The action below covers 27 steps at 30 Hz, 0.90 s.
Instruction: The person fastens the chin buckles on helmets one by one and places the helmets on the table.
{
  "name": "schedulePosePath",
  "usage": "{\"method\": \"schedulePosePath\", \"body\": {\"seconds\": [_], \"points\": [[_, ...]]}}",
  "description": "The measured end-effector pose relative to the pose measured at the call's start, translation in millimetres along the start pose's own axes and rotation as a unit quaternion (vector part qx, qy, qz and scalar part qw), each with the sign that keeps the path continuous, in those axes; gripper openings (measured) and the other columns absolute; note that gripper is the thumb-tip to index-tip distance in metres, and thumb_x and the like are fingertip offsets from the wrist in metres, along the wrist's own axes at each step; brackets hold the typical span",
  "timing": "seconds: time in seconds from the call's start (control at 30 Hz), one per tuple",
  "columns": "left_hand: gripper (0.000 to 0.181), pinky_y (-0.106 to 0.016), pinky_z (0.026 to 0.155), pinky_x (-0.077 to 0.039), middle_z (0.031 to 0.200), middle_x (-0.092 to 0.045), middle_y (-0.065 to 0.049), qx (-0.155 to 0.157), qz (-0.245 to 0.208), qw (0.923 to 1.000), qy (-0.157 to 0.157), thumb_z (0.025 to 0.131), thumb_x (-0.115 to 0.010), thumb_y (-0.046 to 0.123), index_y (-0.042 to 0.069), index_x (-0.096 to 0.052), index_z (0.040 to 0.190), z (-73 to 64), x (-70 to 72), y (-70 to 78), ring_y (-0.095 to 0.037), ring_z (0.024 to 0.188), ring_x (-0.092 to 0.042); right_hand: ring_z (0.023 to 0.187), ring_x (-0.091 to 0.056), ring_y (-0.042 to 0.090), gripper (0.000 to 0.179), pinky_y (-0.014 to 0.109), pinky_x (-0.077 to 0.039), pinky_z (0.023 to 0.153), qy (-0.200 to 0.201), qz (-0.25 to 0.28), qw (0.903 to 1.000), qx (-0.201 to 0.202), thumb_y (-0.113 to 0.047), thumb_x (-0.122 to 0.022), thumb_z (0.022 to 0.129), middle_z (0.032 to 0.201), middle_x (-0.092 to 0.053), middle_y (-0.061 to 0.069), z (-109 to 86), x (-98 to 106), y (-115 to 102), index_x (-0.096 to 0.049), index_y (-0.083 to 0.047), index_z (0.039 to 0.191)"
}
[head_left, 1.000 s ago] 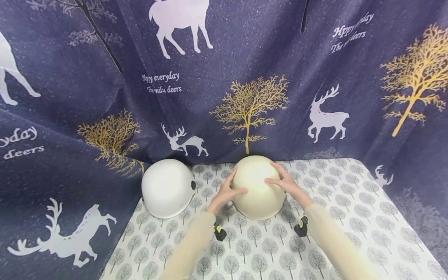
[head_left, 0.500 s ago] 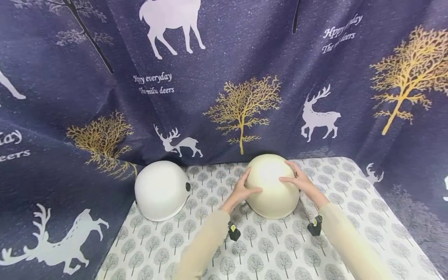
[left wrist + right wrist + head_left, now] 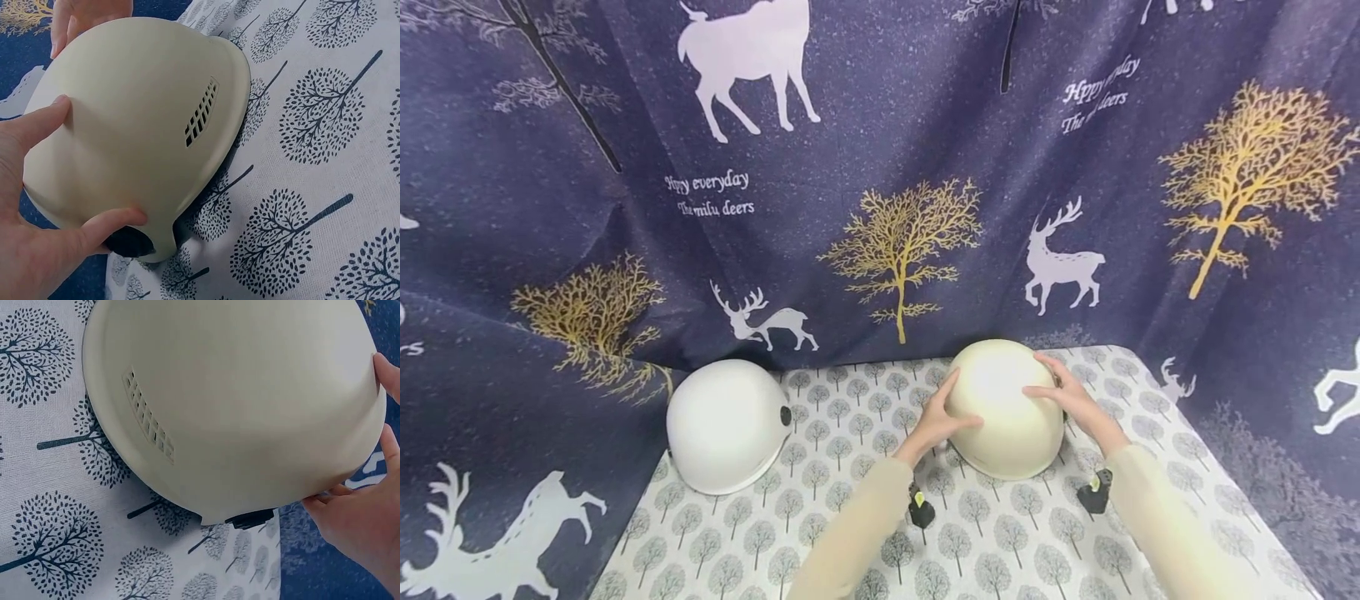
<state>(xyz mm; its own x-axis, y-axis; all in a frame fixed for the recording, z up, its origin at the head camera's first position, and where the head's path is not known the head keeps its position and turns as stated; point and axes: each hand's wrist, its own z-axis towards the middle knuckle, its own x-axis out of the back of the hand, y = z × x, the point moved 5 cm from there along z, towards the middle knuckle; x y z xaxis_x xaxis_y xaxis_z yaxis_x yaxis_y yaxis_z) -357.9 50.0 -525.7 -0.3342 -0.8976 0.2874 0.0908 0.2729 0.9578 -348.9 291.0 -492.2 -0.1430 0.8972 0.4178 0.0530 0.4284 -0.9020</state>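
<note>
A cream helmet [image 3: 1000,417] sits dome up near the back of the patterned cloth, right of the middle in the head view. On its left side my left hand [image 3: 934,423] holds it, thumb and fingers spread over the shell. My right hand [image 3: 1073,402] grips the other side, with some fingertips hidden behind the dome. In the left wrist view a vent grille [image 3: 201,112] and a dark fitting [image 3: 129,242] show on the shell. The right wrist view shows another vent [image 3: 148,417] near the rim. Whether the whole rim touches the cloth, I cannot tell.
A white helmet [image 3: 726,429] with a dark round fitting stands at the back left of the table. White cloth with grey trees [image 3: 820,475] covers the tabletop. Behind it hangs a dark blue curtain [image 3: 850,150] printed with deer and golden trees.
Both hands have shifted the cream helmet to the right, away from the white helmet. The head view has turned slightly to the right.
</note>
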Motion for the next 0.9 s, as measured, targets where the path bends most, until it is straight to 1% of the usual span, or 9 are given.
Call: {"method": "schedulePosePath", "body": {"seconds": [0.1, 0.17, 0.23, 0.3, 0.37, 0.43, 0.53, 0.7, 0.9], "points": [[0.099, -0.05, 0.119, -0.028, 0.163, -0.024, -0.004, -0.002, -0.006, 0.9999, -0.011, 0.076, -0.083, 0.022, 0.036, -0.025, 0.154, 0.1, -1.2, 1.0, -0.033, 0.147, -0.03, 0.148, 0.002, 0.049, 0.089, 0.069, -0.007, 0.116, 0.002, 0.016, 0.9999, 0.004, -0.03, -0.067, 0.091, 0.164, 0.003, 0.02, 0.0, 3, 2, -0.01, -0.014, 0.158], [0.097, -0.051, 0.115, -0.035, 0.162, -0.026, -0.008, 0.002, -0.022, 0.9995, -0.021, 0.077, -0.083, 0.021, 0.036, -0.026, 0.154, -0.4, -0.8, 0.6, -0.035, 0.146, -0.032, 0.149, 0.002, 0.049, 0.089, 0.068, -0.007, 0.117, 0.003, 0.026, 0.9996, 0.005, -0.028, -0.066, 0.091, 0.164, 0.004, 0.019, 0.6, 4, 3, -0.009, -0.013, 0.158], [0.095, -0.05, 0.107, -0.045, 0.161, -0.027, -0.012, 0.012, -0.043, 0.9985, -0.031, 0.079, -0.081, 0.019, 0.035, -0.026, 0.154, -1.1, 1.1, -1.0, -0.037, 0.143, -0.036, 0.149, 0.001, 0.049, 0.088, 0.067, -0.008, 0.117, 0.004, 0.031, 0.9995, 0.006, -0.027, -0.066, 0.092, 0.164, 0.004, 0.019, 1.9, 4, 4, -0.009, -0.012, 0.158], [0.092, -0.049, 0.101, -0.05, 0.161, -0.026, -0.014, 0.026, -0.074, 0.9963, -0.037, 0.08, -0.08, 0.018, 0.034, -0.027, 0.154, -2.1, 4.9, -4.4, -0.039, 0.142, -0.037, 0.149, 0.0, 0.049, 0.088, 0.068, -0.009, 0.117, 0.005, 0.029, 0.9996, 0.005, -0.027, -0.066, 0.092, 0.165, 0.003, 0.019, 2.5, 4, 4, -0.01, -0.013, 0.158], [0.09, -0.049, 0.101, -0.05, 0.162, -0.022, -0.014, 0.04, -0.09, 0.9943, -0.042, 0.082, -0.079, 0.022, 0.034, -0.027, 0.154, -6.1, 11.7, -8.7, -0.042, 0.143, -0.034, 0.148, -0.001, 0.049, 0.087, 0.068, -0.009, 0.117, 0.007, 0.021, 0.9997, 0.006, -0.029, -0.066, 0.092, 0.165, 0.002, 0.019, 2.6, 3, 2, -0.012, -0.013, 0.158], [0.088, -0.052, 0.11, -0.041, 0.164, -0.017, -0.011, 0.048, -0.085, 0.9946, -0.037, 0.083, -0.078, 0.028, 0.034, -0.027, 0.154, -11.6, 22.3, -12.6, -0.042, 0.146, -0.027, 0.149, -0.002, 0.048, 0.085, 0.067, -0.01, 0.117, 0.014, 0.016, 0.9998, 0.005, -0.032, -0.066, 0.092, 0.165, -0.002, 0.018, 3.4, 2, -2, -0.014, -0.014, 0.157], [0.087, -0.059, 0.114, -0.032, 0.164, -0.015, -0.012, 0.054, -0.057, 0.9967, -0.02, 0.083, -0.077, 0.034, 0.032, -0.027, 0.154, -21.8, 41.4, -17.6, -0.046, 0.147, -0.022, 0.15, -0.004, 0.046, 0.082, 0.063, -0.01, 0.12, 0.026, 0.022, 0.9993, 0.014, -0.034, -0.064, 0.094, 0.165, -0.006, 0.019, 4.9, 2, -13, -0.016, -0.012, 0.157], [0.087, -0.063, 0.112, -0.031, 0.162, -0.017, -0.019, 0.055, -0.034, 0.9978, 0.013, 0.085, -0.076, 0.031, 0.024, -0.025, 0.156, -33.2, 72.6, -26.7, -0.048, 0.145, -0.024, 0.15, -0.013, 0.042, 0.078, 0.054, -0.014, 0.122, 0.041, 0.038, 0.9978, 0.036, -0.034, -0.061, 0.096, 0.163, -0.014, 0.022, 7.8, -2, -37, -0.018, -0.011, 0.157], [0.087, -0.064, 0.114, -0.026, 0.163, -0.019, -0.015, 0.039, -0.006, 0.9981, 0.048, 0.084, -0.076, 0.031, 0.025, -0.027, 0.155, -43.3, 106.3, -26.3, -0.049, 0.145, -0.022, 0.146, -0.026, 0.043, 0.07, 0.052, -0.022, 0.121, 0.046, 0.038, 0.995, 0.08, -0.027, -0.06, 0.097, 0.158, -0.025, 0.027, 15.5, -20, -63, -0.025, -0.008, 0.155]]}}
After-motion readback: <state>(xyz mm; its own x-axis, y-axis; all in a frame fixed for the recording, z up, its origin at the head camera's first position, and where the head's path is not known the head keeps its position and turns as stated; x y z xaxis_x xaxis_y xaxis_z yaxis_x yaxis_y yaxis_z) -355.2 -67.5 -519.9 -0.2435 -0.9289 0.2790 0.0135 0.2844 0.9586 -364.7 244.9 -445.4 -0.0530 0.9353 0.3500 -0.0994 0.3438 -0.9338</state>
